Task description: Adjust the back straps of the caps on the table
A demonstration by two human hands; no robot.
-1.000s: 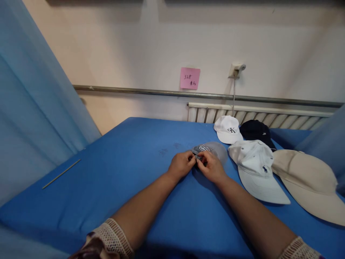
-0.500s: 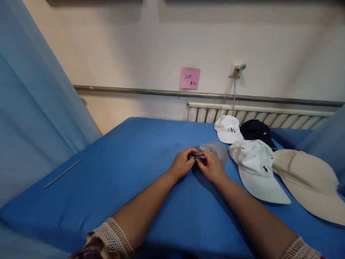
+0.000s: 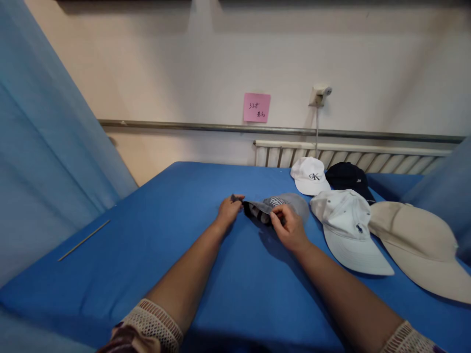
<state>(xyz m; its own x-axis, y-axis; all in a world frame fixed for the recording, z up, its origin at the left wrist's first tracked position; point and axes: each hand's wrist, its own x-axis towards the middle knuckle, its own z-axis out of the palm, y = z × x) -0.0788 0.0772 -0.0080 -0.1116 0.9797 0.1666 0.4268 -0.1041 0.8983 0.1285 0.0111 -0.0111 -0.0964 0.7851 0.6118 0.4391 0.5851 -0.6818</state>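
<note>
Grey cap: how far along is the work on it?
Done: nothing on the grey cap can be called finished; its lower edge gapes open.
In hand: the left hand pinches a dark strip at one end, the right hand the edge near the lettering.
Left: releasing it, probably after the edge is settled. The lettered white cap, black cap and beige cap lie out of hand.

I'm holding a grey cap over the blue sheet; its rounded crown is bulging to the right, pale lettering is showing on a darker patch, and its dark, gaping underside is facing me.
</note>
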